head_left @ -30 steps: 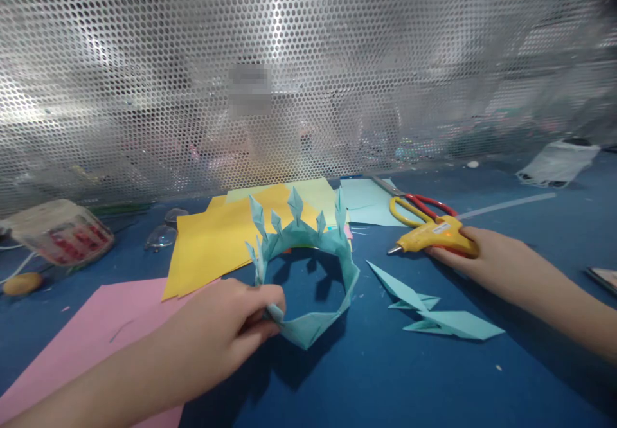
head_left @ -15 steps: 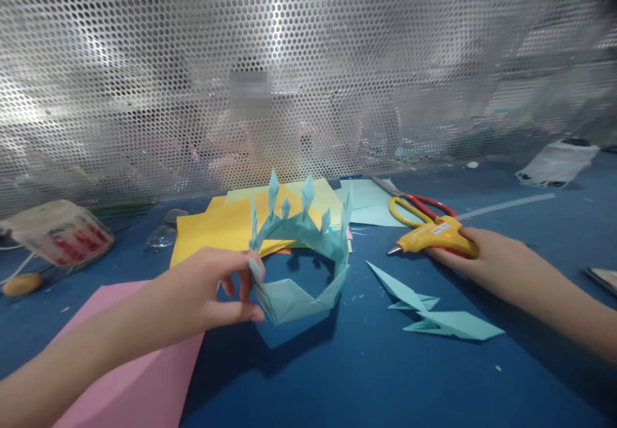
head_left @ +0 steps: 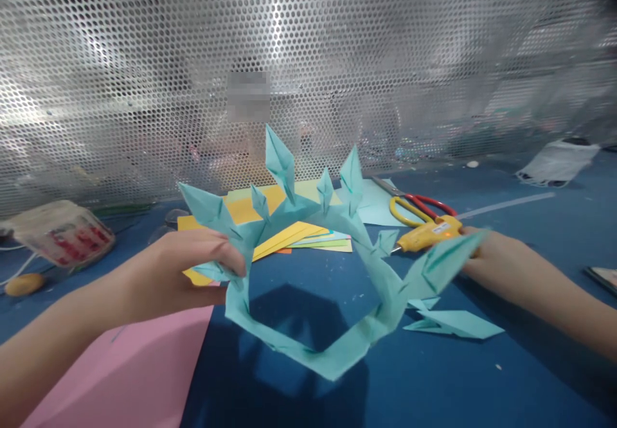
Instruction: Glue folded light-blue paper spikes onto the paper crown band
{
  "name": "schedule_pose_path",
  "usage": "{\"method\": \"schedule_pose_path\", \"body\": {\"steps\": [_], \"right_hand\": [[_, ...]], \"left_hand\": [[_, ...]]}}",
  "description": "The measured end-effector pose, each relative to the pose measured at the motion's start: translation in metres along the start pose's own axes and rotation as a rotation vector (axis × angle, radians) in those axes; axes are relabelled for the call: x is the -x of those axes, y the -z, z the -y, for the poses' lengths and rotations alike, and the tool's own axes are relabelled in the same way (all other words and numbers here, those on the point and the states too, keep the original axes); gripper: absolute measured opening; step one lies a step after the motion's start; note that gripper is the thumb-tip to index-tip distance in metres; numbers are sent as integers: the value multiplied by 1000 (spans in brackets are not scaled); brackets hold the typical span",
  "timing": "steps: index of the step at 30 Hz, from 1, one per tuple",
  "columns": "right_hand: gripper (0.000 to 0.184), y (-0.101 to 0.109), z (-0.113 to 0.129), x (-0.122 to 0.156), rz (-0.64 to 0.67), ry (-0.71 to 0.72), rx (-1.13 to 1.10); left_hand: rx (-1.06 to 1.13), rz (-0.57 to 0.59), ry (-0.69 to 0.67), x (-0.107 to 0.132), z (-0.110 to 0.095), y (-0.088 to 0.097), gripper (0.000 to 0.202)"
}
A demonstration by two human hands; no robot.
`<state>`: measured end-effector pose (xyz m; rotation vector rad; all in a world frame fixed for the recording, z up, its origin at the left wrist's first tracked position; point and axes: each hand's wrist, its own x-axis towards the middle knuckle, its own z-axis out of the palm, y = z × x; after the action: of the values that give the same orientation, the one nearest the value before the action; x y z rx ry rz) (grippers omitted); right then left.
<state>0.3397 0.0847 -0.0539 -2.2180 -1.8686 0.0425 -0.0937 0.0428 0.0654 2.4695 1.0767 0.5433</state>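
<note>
A light-blue folded paper crown [head_left: 332, 360] with several pointed tips is held up above the table by my left hand [head_left: 183, 270], which pinches its left side. The ring is tilted so its opening faces me. My right hand [head_left: 491, 261] is closed around a yellow glue gun [head_left: 424, 235] on the right, its metal nozzle pointing left; one crown tip partly covers this hand. Below the glue gun, folded light-blue paper pieces [head_left: 463, 324] lie on the blue table, partly hidden behind the crown.
Scissors [head_left: 419, 206] with red and yellow handles lie behind the glue gun. Coloured paper sheets [head_left: 308, 190] are stacked at the back, and a pink sheet [head_left: 139, 376] lies at front left. A clear tub [head_left: 67, 232] stands far left. A perforated metal screen [head_left: 308, 49] closes off the back.
My left hand has lifted the crown toward me and tipped it, so its tips now fan outward and it looks larger. My right hand and the glue gun have stayed nearly still.
</note>
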Motion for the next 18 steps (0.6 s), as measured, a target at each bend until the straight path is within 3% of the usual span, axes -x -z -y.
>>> {"method": "schedule_pose_path", "body": {"steps": [3,11,18], "right_hand": [[38,6,5,3,64,-30,7],[40,13,14,5,79,-46,-11],[34,15,16,6,69,-45,11]], "left_hand": [[6,44,27,-2,11,-6,10],[64,156,124,-3,30,-18,14],[118,53,43,-1,34,-11,9]]}}
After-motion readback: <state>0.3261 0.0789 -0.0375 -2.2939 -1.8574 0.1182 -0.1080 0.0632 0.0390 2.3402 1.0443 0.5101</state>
